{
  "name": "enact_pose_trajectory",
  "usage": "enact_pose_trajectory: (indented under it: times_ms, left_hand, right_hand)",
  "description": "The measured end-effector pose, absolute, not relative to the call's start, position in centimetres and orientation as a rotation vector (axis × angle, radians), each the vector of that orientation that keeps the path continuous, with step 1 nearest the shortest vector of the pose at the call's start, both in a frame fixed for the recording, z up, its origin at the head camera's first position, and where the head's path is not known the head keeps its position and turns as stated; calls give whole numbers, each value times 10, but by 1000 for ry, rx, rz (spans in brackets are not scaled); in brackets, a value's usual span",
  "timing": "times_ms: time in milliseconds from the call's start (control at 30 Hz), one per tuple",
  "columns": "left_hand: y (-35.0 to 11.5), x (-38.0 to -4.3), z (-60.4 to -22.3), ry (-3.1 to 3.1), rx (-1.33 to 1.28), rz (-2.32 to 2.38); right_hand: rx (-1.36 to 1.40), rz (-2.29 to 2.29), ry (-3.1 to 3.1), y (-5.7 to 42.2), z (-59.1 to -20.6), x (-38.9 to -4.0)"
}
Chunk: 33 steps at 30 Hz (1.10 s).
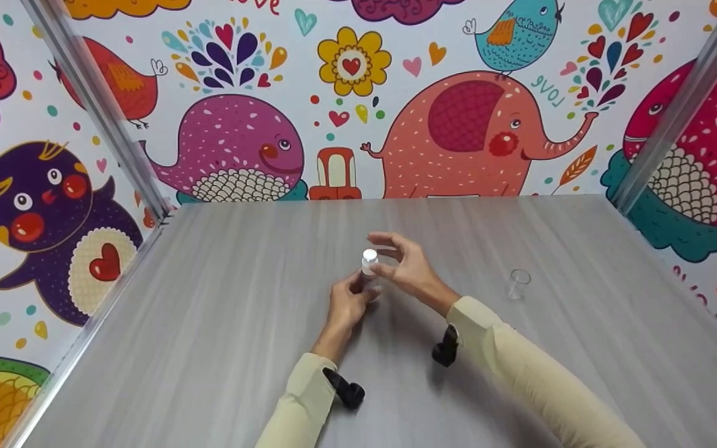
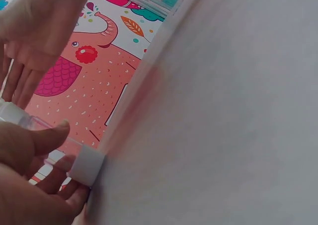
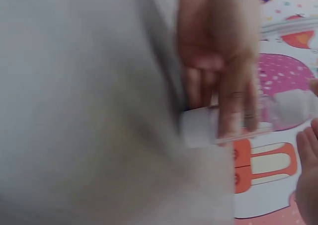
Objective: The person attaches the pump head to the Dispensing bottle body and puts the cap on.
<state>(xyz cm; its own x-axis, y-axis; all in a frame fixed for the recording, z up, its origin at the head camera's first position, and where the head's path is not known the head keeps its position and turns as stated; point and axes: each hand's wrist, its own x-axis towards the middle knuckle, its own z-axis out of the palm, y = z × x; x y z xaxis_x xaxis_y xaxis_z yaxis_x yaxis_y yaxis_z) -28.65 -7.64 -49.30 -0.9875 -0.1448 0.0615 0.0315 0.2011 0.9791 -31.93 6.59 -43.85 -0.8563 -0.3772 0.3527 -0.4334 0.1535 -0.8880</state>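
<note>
A slim clear bottle [image 1: 368, 269] with a white cap stands upright near the middle of the table. In the left wrist view its white base [image 2: 85, 166] is down at the tabletop. My left hand [image 1: 343, 305] grips the clear body low down, thumb on one side and fingers on the other. Beside the white cap [image 3: 293, 108] is my right hand [image 1: 416, 271], its fingers spread and loosely bent behind the cap and its thumb close to the bottle's neck. Part of the bottle's body is hidden by the left fingers.
A small clear glass cup [image 1: 519, 284] stands on the grey table [image 1: 240, 323] to the right of my hands. Metal posts [image 1: 670, 118] rise at the table's back corners. A wall panel with cartoon animals [image 1: 458, 137] closes off the back.
</note>
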Motion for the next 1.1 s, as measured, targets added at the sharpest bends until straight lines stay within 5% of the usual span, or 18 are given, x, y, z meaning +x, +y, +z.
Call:
enact_pose_trajectory:
  times_ms: [1100]
  left_hand:
    - [-77,-285,-493,-2314,98,-1915]
  right_hand:
    - [827,1674,-2492,62,-442,-323]
